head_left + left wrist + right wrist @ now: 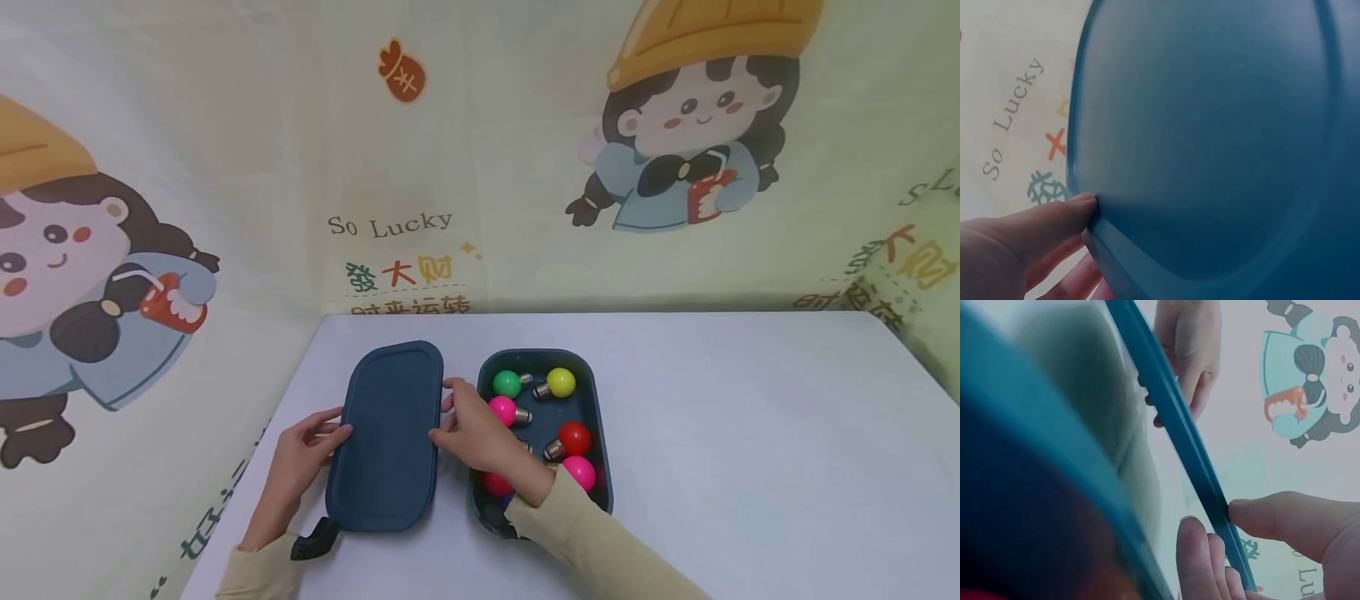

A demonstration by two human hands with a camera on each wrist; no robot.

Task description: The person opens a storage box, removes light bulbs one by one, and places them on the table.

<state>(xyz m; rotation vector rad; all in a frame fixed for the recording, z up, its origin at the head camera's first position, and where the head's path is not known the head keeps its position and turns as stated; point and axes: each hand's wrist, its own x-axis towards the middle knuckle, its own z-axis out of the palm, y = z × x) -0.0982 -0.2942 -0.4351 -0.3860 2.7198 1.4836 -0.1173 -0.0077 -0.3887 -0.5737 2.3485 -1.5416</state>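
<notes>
A dark blue lid (386, 442) with rounded corners is held raised and tilted over the left part of the table. My left hand (296, 454) grips its left edge, thumb on the upper face and fingers underneath. At the opposite edge, my right hand (476, 429) has the rim between thumb and fingers; the right wrist view shows the thumb (1272, 519) against the lid. Beneath my right forearm stands a matching open box (551, 408). Inside lie several coloured light bulbs, among them a green bulb (507, 383), a yellow bulb (561, 382) and a red bulb (575, 437). My forearm hides part of them.
The white table (750, 442) stretches to the right of the box. Behind it and on the left hangs a cream cloth (525, 267) printed with cartoon figures and lettering. A black strap (315, 540) shows at my left wrist.
</notes>
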